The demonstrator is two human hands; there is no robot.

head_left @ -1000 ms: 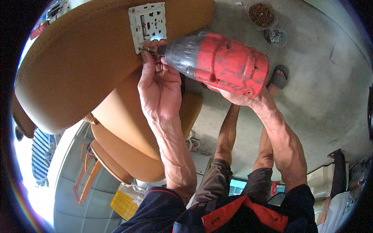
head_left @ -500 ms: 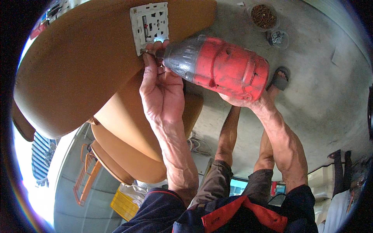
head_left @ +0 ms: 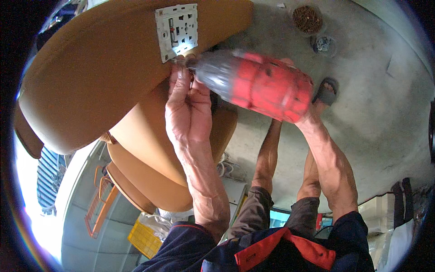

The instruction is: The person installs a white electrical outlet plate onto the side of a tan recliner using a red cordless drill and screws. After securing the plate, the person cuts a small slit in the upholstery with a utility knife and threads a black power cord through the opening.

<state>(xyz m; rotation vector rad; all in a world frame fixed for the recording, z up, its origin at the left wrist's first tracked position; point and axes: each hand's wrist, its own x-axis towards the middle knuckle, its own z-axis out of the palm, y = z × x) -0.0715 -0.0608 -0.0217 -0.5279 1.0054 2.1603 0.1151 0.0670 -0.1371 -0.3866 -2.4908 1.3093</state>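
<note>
A red and dark grey cordless power driver (head_left: 272, 86) lies across the view, its nose toward the left. My right hand (head_left: 304, 117) grips it from behind, and the driver's body hides most of the fingers. My left hand (head_left: 188, 106) is palm up at the driver's nose. Its fingers pinch beside the bit, but what they hold is too small and blurred to tell. Just beyond the fingertips, a white plastic mounting plate (head_left: 179, 31) with several cutouts lies against a curved brown surface (head_left: 95, 77). A bright light spot falls on the plate's near edge.
On the concrete floor (head_left: 362, 122) stand a tub of brown screws (head_left: 307, 19) and a tub of small grey pieces (head_left: 323, 44). My sandalled foot (head_left: 326, 92) is near them. An orange wire rack (head_left: 100, 201) and a yellow crate (head_left: 144, 239) stand at the lower left.
The driver's nose has drawn slightly back and down from the plate, and the driver is now blurred. My left fingers have shifted a little right, off the plate's corner.
</note>
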